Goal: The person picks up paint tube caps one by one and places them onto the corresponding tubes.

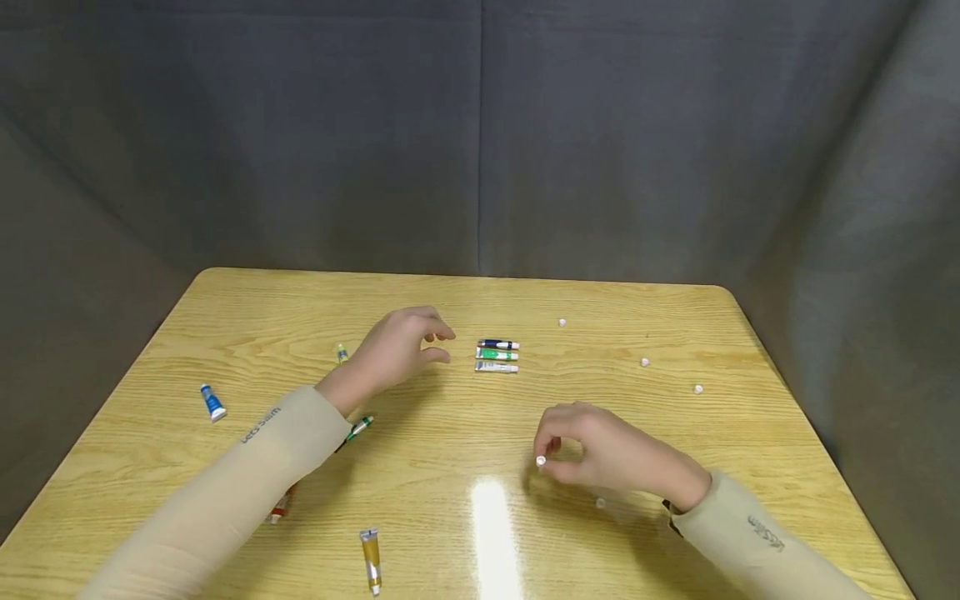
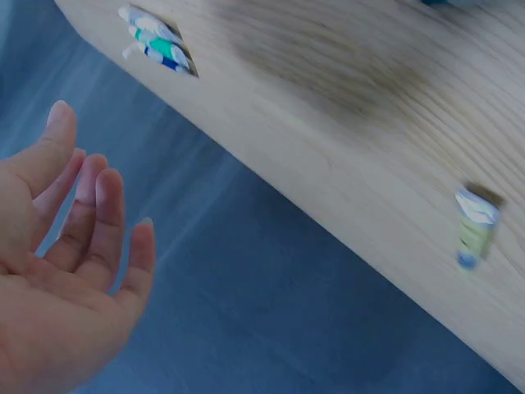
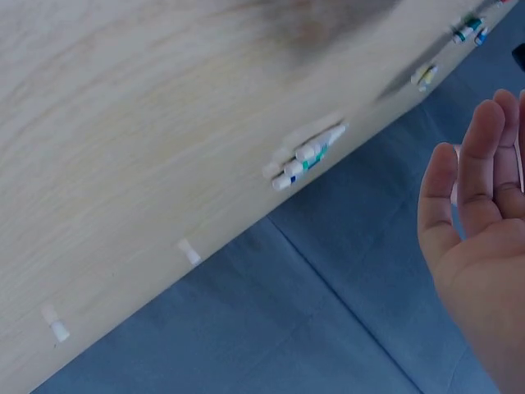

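Observation:
Three small paint tubes lie side by side on the table: a dark blue one (image 1: 491, 343), a green one (image 1: 487, 354) and a silvery-white one (image 1: 491, 367). To their left my left hand (image 1: 397, 346) hovers with thumb and fingers apart, holding nothing. In the left wrist view that hand (image 2: 74, 263) shows loosely bent fingers. My right hand (image 1: 600, 442), nearer the front, pinches a small white cap (image 1: 541, 461) between thumb and fingertip. The right wrist view shows its fingers (image 3: 478, 164), but the cap cannot be made out there.
Scattered on the left are yellow (image 1: 342, 355), blue (image 1: 213, 402), green (image 1: 361, 427), red (image 1: 279, 507) and gold (image 1: 371, 560) tubes, some partly behind the left sleeve. White caps (image 1: 645, 362) lie apart on the right, one (image 1: 600, 502) beneath the right hand. A dark curtain (image 1: 480, 142) hangs behind.

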`<state>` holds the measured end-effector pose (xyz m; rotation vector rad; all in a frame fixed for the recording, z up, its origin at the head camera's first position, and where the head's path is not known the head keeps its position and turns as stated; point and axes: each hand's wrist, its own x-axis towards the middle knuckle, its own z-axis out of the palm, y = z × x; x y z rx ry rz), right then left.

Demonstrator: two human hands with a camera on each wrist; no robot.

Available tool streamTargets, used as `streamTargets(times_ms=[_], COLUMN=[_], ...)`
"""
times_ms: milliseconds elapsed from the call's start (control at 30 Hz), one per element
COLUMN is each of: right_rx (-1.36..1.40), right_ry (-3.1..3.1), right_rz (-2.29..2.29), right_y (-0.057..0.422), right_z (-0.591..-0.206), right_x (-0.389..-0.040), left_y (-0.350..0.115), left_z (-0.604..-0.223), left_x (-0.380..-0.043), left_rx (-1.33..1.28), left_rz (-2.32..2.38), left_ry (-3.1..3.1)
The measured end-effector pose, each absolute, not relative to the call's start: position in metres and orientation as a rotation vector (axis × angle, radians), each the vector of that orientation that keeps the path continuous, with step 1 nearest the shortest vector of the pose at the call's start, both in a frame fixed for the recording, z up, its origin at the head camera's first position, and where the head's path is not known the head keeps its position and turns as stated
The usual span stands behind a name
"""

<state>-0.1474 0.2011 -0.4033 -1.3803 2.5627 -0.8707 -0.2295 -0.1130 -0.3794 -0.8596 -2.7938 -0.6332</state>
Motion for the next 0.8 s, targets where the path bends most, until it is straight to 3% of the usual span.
streamTargets(times_ms=[333,800], right_rx=[-1.379,-1.271], right_ry=[2.618,2.66], right_rz=[-0.864,-0.871], right_y=[0.208,0.214], right_z=[-0.4,-0.402], right_x=[-0.152,-0.15], left_y=[-0.164,-0.211], left_z=[-0.382,-0.412], left_x=[-0.224,-0.226], left_rx=[-0.73,-0.425], left_rz=[-0.638,-0.668], left_ry=[-2.824,-3.0])
